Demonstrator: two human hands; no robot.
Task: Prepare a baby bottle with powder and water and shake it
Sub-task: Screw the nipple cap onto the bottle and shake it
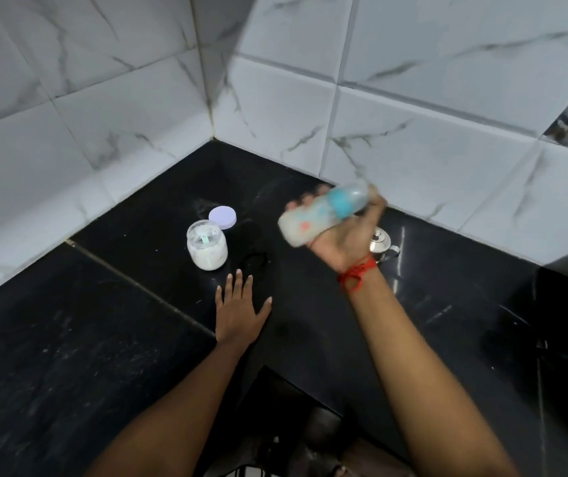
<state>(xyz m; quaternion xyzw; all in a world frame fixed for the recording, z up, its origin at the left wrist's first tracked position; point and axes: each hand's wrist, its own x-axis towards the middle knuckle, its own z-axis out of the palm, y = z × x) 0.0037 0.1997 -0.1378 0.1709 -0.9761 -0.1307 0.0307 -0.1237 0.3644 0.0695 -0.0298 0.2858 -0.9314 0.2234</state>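
Note:
My right hand [346, 235] grips a baby bottle [320, 215] in the air above the black counter; the bottle is blurred, lies nearly sideways, holds whitish liquid and has a blue collar and clear cap pointing right. My left hand [239, 309] rests flat on the counter [138, 304] with fingers spread. Ahead of it stands an open glass jar of white powder [206, 248] with a scoop inside. The jar's pale lilac lid [222, 217] lies just behind it.
A small steel pot with a lid [382, 244] sits on the counter behind my right wrist. White marble-pattern tiles [275, 98] form a wall corner behind the counter. A red thread [356, 273] is tied around my right wrist.

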